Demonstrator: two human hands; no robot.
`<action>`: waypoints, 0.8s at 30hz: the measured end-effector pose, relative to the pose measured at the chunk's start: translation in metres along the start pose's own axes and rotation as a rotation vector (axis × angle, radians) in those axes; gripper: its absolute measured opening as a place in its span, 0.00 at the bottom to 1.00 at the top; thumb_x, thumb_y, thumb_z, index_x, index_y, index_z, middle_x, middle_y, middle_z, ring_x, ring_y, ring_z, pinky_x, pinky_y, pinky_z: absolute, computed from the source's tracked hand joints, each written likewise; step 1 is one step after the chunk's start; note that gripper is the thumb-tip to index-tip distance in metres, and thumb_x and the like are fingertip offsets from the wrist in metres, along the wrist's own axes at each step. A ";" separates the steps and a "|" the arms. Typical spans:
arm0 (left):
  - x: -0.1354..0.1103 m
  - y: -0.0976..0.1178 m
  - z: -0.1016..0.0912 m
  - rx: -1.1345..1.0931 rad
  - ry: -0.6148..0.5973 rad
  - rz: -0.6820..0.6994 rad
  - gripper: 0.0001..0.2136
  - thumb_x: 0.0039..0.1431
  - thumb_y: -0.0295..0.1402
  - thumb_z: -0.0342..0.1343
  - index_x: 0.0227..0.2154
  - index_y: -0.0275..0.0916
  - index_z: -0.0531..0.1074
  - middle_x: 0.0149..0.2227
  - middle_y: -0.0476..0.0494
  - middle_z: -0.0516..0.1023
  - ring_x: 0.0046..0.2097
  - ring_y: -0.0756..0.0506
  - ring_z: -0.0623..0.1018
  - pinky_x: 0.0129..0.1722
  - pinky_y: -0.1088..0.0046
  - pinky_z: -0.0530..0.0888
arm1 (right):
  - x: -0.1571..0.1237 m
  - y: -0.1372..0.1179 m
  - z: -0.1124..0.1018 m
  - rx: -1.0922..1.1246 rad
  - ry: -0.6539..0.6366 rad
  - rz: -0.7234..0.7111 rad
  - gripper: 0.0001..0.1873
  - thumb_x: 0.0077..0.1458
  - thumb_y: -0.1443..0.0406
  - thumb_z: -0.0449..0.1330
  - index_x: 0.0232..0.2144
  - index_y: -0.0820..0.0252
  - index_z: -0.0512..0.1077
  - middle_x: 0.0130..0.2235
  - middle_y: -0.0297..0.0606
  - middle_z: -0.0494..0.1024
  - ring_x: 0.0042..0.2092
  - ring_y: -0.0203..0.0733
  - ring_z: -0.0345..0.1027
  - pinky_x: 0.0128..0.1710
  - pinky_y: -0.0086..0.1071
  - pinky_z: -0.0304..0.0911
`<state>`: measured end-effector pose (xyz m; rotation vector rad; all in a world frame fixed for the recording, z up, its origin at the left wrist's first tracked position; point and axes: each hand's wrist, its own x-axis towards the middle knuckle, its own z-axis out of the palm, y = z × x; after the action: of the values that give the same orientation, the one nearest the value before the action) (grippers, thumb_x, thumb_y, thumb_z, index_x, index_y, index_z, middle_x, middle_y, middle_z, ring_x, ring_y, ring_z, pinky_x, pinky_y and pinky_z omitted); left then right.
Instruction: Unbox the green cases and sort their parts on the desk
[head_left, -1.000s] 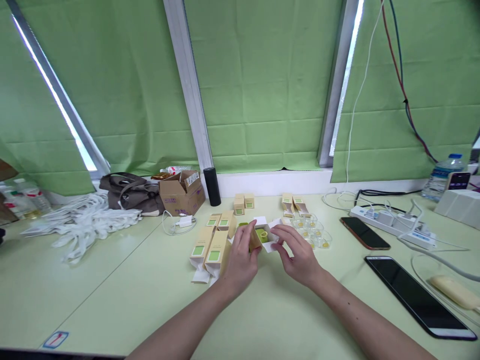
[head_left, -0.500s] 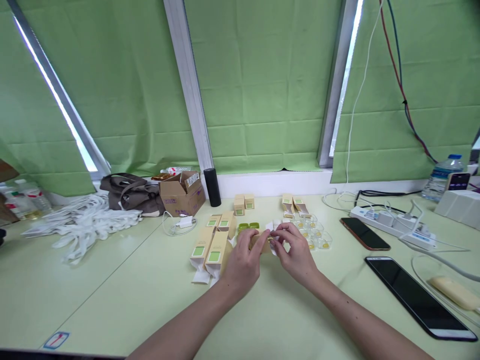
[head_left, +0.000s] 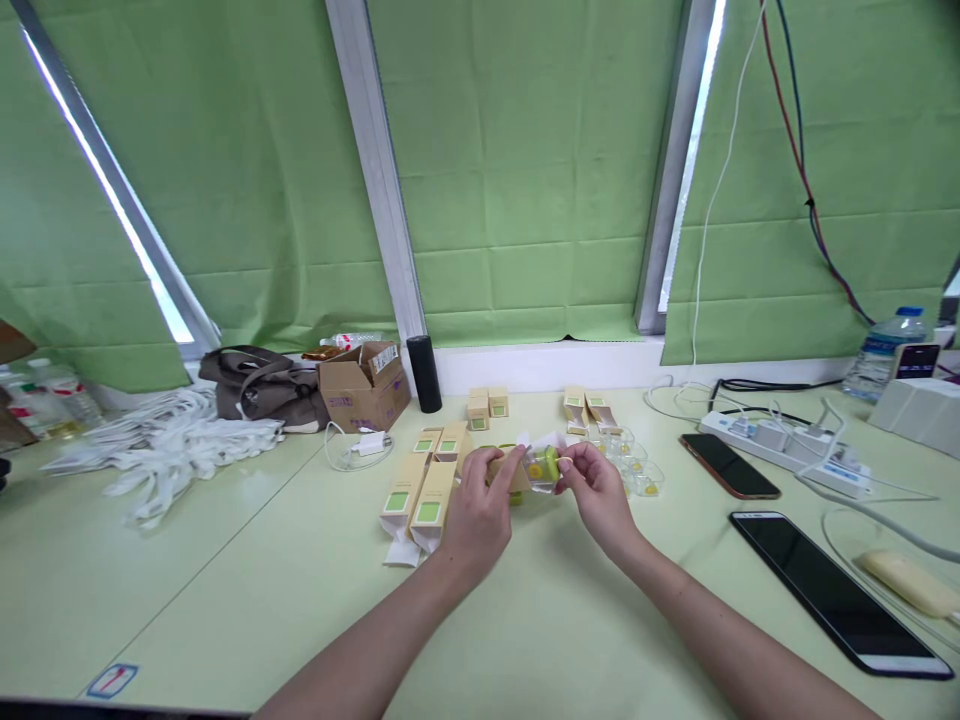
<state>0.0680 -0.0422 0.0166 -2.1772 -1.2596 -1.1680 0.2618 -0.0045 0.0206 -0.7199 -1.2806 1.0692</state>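
Note:
My left hand (head_left: 480, 508) is closed round a small tan carton (head_left: 507, 471) held on its side just above the table. My right hand (head_left: 600, 492) pinches a small clear jar with a green lid (head_left: 543, 466) right at the carton's open white flaps. Flat tan cartons with green labels (head_left: 420, 492) lie to the left of my hands. Several clear jars without lids (head_left: 631, 462) stand to the right of them.
Two small closed boxes (head_left: 486, 405) and two open cartons (head_left: 586, 409) lie further back. A cardboard box (head_left: 364, 384), a brown bag (head_left: 262, 385) and white straps (head_left: 169, 445) are at the left. Two phones (head_left: 832, 590), a power strip (head_left: 787, 442) and cables lie at the right.
Both hands have lifted slightly from the table. The right hand now pinches a green-lidded jar at the carton's mouth, where it was handling the white flaps before.

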 end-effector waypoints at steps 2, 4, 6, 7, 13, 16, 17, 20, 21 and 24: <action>0.000 -0.002 0.001 -0.020 0.006 -0.041 0.36 0.61 0.15 0.50 0.70 0.46 0.59 0.55 0.34 0.66 0.58 0.37 0.70 0.54 0.56 0.77 | 0.003 -0.002 -0.002 0.076 0.023 0.050 0.25 0.52 0.43 0.70 0.33 0.55 0.70 0.29 0.32 0.76 0.28 0.39 0.68 0.29 0.34 0.70; 0.000 -0.004 0.001 -0.056 0.015 -0.102 0.36 0.61 0.16 0.51 0.71 0.47 0.58 0.56 0.34 0.66 0.58 0.37 0.71 0.55 0.54 0.76 | 0.006 -0.005 -0.004 0.141 0.049 0.108 0.27 0.47 0.43 0.72 0.33 0.54 0.70 0.27 0.31 0.75 0.28 0.40 0.68 0.26 0.34 0.70; 0.000 -0.006 0.002 -0.119 0.031 -0.186 0.35 0.63 0.18 0.52 0.71 0.49 0.58 0.57 0.35 0.66 0.59 0.37 0.71 0.58 0.53 0.75 | 0.009 -0.010 -0.008 0.184 0.067 0.153 0.27 0.45 0.44 0.74 0.32 0.54 0.71 0.27 0.31 0.75 0.29 0.41 0.69 0.25 0.34 0.71; 0.000 -0.007 0.002 -0.166 0.043 -0.236 0.34 0.64 0.20 0.52 0.71 0.50 0.58 0.58 0.35 0.66 0.60 0.37 0.71 0.59 0.52 0.74 | 0.010 -0.012 -0.011 0.196 0.067 0.167 0.26 0.44 0.44 0.74 0.32 0.54 0.71 0.27 0.31 0.75 0.29 0.41 0.69 0.25 0.34 0.71; 0.004 -0.009 0.006 -0.649 0.144 -0.464 0.29 0.68 0.30 0.55 0.69 0.54 0.59 0.67 0.39 0.63 0.67 0.38 0.67 0.62 0.54 0.74 | 0.016 -0.010 -0.021 0.075 -0.050 0.123 0.21 0.45 0.49 0.72 0.28 0.56 0.71 0.27 0.32 0.74 0.27 0.38 0.65 0.26 0.31 0.64; 0.007 -0.007 0.007 -0.900 0.171 -0.516 0.28 0.67 0.33 0.58 0.68 0.52 0.60 0.69 0.39 0.63 0.69 0.37 0.66 0.61 0.58 0.74 | 0.016 -0.003 -0.024 -0.168 -0.182 0.055 0.16 0.51 0.52 0.67 0.27 0.55 0.70 0.26 0.32 0.73 0.29 0.39 0.64 0.28 0.31 0.59; 0.008 -0.006 0.007 -0.972 0.175 -0.531 0.29 0.67 0.34 0.60 0.68 0.51 0.60 0.69 0.39 0.64 0.69 0.37 0.66 0.62 0.58 0.73 | 0.016 -0.001 -0.024 -0.285 -0.233 0.035 0.13 0.53 0.55 0.65 0.27 0.55 0.70 0.26 0.32 0.74 0.29 0.39 0.65 0.29 0.31 0.59; 0.012 -0.005 0.006 -1.202 0.154 -0.600 0.33 0.64 0.37 0.65 0.68 0.50 0.58 0.66 0.37 0.70 0.67 0.37 0.71 0.64 0.58 0.71 | 0.011 -0.001 -0.024 -0.647 -0.373 0.006 0.05 0.55 0.63 0.61 0.28 0.56 0.72 0.30 0.34 0.78 0.32 0.40 0.68 0.33 0.32 0.58; 0.013 -0.004 0.005 -1.293 0.137 -0.640 0.35 0.63 0.38 0.66 0.69 0.50 0.57 0.64 0.37 0.72 0.65 0.37 0.73 0.63 0.57 0.72 | 0.009 -0.003 -0.023 -0.743 -0.408 0.005 0.03 0.55 0.65 0.61 0.28 0.56 0.72 0.30 0.34 0.80 0.33 0.41 0.69 0.34 0.33 0.58; 0.015 -0.003 0.002 -1.566 0.071 -0.788 0.36 0.62 0.38 0.67 0.68 0.51 0.56 0.60 0.38 0.76 0.58 0.37 0.80 0.56 0.55 0.77 | 0.005 -0.010 -0.020 -0.919 -0.463 0.013 0.03 0.54 0.68 0.60 0.29 0.55 0.73 0.31 0.34 0.81 0.34 0.42 0.70 0.34 0.32 0.55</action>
<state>0.0700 -0.0308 0.0272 -2.3043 -1.3362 -3.3589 0.2833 -0.0010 0.0276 -1.1923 -2.2125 0.6266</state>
